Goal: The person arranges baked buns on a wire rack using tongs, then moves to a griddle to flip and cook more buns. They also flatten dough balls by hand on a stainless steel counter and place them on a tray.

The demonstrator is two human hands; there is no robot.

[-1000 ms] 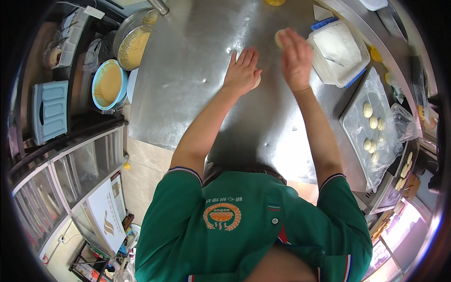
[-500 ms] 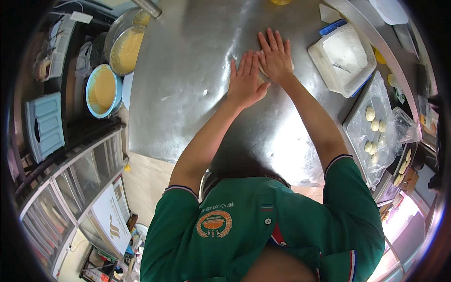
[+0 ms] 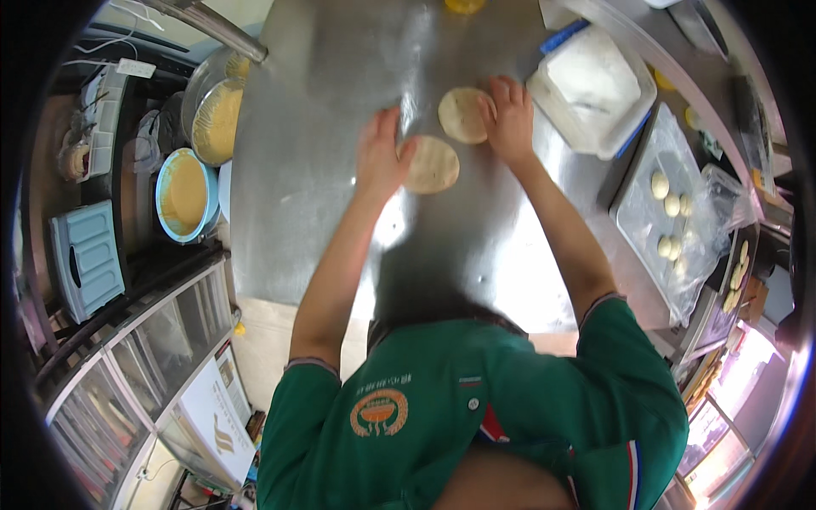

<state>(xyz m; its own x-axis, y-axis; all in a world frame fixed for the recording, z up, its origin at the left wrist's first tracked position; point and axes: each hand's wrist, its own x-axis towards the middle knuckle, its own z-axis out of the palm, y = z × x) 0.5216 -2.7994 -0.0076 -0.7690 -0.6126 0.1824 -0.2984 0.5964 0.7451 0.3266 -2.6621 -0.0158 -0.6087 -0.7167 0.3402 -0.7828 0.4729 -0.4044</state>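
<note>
Two flat round dough discs lie on the steel table, the nearer dough disc to the left of the farther dough disc. My left hand, slightly blurred, is at the left edge of the nearer disc, its thumb touching that edge and its fingers apart from the thumb. At the right edge of the farther disc is my right hand. Its thumb rests over the rim while the bent fingers stay off to the side. Neither hand has a disc lifted or gripped.
To the right stand a white tub of flour and a tray under plastic film with several dough balls. On the left are a blue bowl and a metal bowl, both holding yellowish filling. A metal pole rises at the far left corner.
My hands have come up from lying flat side by side and moved apart, left hand to the left and nearer, right hand slightly right. Both dough discs, mostly covered before, now show.
</note>
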